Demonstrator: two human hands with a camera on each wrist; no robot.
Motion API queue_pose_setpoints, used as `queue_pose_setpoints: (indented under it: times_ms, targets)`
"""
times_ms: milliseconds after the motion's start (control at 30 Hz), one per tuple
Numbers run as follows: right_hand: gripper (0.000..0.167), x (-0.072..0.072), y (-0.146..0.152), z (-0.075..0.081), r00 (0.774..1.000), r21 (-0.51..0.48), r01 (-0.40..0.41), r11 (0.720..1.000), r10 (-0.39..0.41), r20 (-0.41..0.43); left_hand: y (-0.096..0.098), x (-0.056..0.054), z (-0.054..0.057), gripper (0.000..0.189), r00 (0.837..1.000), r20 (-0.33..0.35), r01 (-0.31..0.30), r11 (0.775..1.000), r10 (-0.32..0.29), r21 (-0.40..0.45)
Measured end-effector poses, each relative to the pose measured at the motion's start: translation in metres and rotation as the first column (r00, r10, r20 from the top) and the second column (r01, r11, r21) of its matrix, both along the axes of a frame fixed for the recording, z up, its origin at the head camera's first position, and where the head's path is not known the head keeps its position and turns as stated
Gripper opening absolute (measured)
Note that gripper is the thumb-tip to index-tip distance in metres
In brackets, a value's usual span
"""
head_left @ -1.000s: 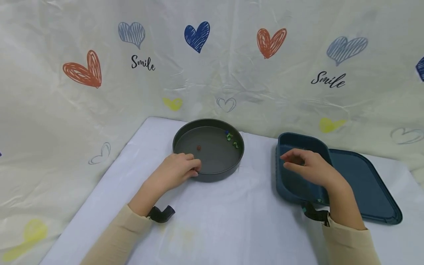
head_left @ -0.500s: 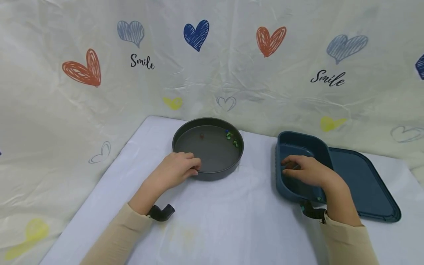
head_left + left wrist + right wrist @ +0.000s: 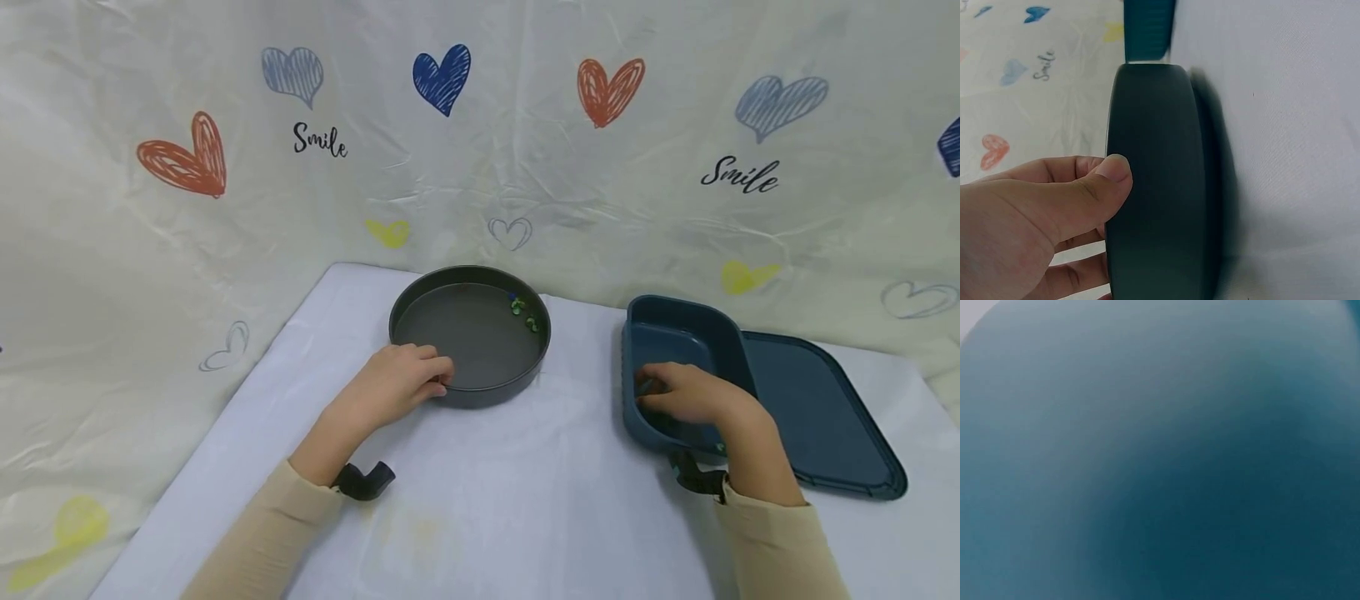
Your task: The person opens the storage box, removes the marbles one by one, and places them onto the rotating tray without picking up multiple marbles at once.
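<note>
My left hand (image 3: 397, 383) grips the near rim of a dark round pan (image 3: 487, 397). In the left wrist view, the thumb (image 3: 1114, 171) presses the pan's outer wall (image 3: 1157, 187), with fingers over the rim. Small green pieces (image 3: 517, 307) and a blue bit (image 3: 512, 297) lie along the pan's right inner side. My right hand (image 3: 697, 393) reaches down into a deep blue rectangular box (image 3: 632, 367), thumb and forefinger apart and bent. Its fingertips are partly hidden, and nothing shows between them. The right wrist view is only a blue blur.
A flat blue lid (image 3: 825, 417) lies right of the box, partly behind it. A tiny green piece (image 3: 721, 448) sits at the box's near corner. White cloth (image 3: 510, 500) covers the table, and a heart-printed sheet (image 3: 540, 183) hangs behind.
My right hand has sunk lower into the box and nearer. The small brown piece in the pan moved toward the far wall and no longer shows clearly. My left hand has stayed put.
</note>
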State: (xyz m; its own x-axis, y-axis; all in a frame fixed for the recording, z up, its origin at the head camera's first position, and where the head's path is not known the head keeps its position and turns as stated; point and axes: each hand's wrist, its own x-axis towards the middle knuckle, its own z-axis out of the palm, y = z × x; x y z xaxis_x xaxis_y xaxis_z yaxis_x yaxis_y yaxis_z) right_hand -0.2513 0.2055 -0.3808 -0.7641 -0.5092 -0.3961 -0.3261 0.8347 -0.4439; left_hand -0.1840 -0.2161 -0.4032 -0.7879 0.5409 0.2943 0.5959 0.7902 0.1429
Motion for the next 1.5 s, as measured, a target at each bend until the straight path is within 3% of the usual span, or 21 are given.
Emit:
queue_pose_setpoints:
  times_ms: [400, 767, 1033, 1167, 1300, 1400, 1500]
  targets:
    - [0.031, -0.002, -0.002, -0.006, 0.999, 0.006, -0.024, 1.0, 0.024, 0.029, 0.0, -0.002, -0.002, 0.015, 1.0, 0.002, -0.001, 1.0, 0.001, 0.001]
    - [0.04, 0.0, -0.003, -0.008, 0.996, 0.016, -0.042, 0.999, 0.041, 0.08, 0.001, 0.0, 0.001, 0.015, 1.0, 0.013, -0.004, 1.0, 0.004, 0.001]
    - [0.022, 0.003, -0.001, -0.004, 0.986, -0.013, -0.018, 1.0, 0.02, 0.164, 0.001, 0.0, 0.0, 0.014, 0.999, 0.03, -0.013, 1.0, 0.012, 0.003]
    - [0.013, 0.003, 0.007, 0.001, 0.998, 0.033, 0.025, 0.999, -0.027, 0.059, 0.001, -0.001, 0.0, 0.013, 0.999, 0.039, -0.017, 1.0, 0.017, -0.002]
    - [0.032, 0.004, 0.018, 0.004, 0.994, 0.11, 0.084, 0.99, -0.076, -0.077, 0.0, -0.001, -0.001, 0.013, 0.999, 0.042, -0.02, 1.0, 0.02, -0.001]
    - [0.042, 0.004, 0.023, 0.006, 0.989, 0.153, 0.118, 0.981, -0.103, -0.103, 0.0, -0.001, -0.001, 0.014, 0.999, 0.033, -0.017, 1.0, 0.017, -0.001]
    - [0.049, 0.003, 0.027, 0.007, 0.989, 0.195, 0.137, 0.971, -0.124, -0.075, 0.0, 0.0, 0.001, 0.015, 0.999, 0.027, -0.016, 1.0, 0.016, 0.002]
